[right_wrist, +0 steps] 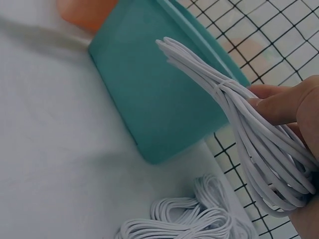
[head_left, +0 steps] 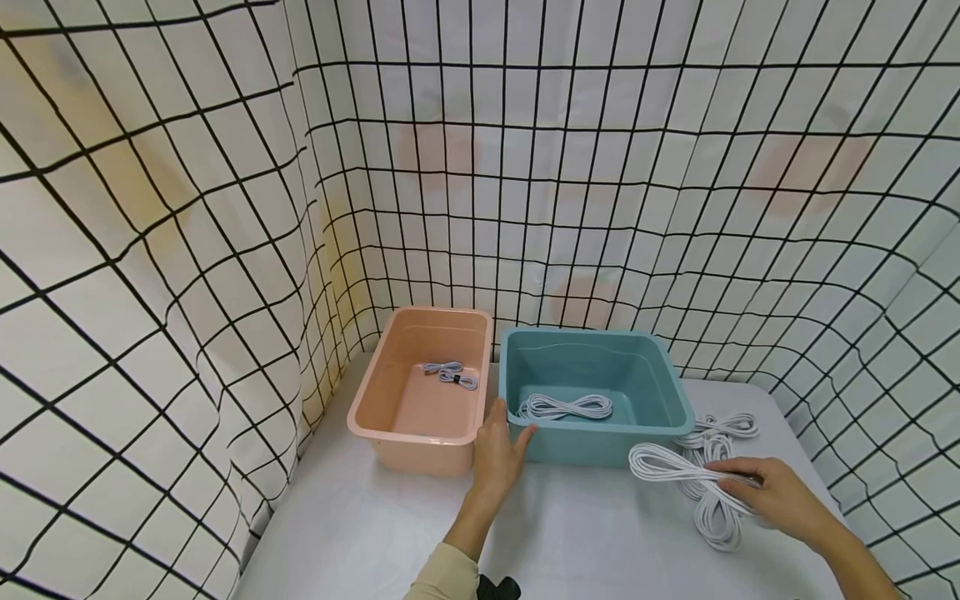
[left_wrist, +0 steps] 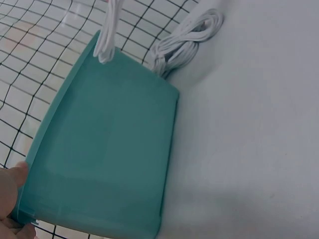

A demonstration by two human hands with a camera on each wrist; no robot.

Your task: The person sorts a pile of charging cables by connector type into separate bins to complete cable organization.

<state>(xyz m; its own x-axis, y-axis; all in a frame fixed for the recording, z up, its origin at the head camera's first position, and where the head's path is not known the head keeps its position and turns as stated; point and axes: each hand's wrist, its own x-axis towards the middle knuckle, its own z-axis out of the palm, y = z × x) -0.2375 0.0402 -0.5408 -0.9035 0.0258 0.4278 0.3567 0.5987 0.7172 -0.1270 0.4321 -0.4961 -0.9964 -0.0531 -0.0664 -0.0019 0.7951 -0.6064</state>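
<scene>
My right hand point(head_left: 780, 496) pinches a coiled bundle of white cable point(head_left: 663, 465) in the air, to the right of the teal bin point(head_left: 592, 446). In the right wrist view the tied middle of the held cable point(right_wrist: 224, 87) shows by the thumb, loops spreading at both ends. My left hand point(head_left: 498, 454) grips the teal bin's near left corner, thumb on its front wall and fingers at the rim. Inside that bin lies another white cable bundle point(head_left: 566, 407). More white cable bundles point(head_left: 718, 525) lie on the table below my right hand.
Left of the teal bin stands a peach bin point(head_left: 375, 435) with two small grey cables point(head_left: 456, 380) in it. Black netting point(head_left: 532, 175) over white sheeting surrounds the white table point(head_left: 330, 533) at the back and sides. A dark object point(head_left: 498, 587) shows at the bottom edge.
</scene>
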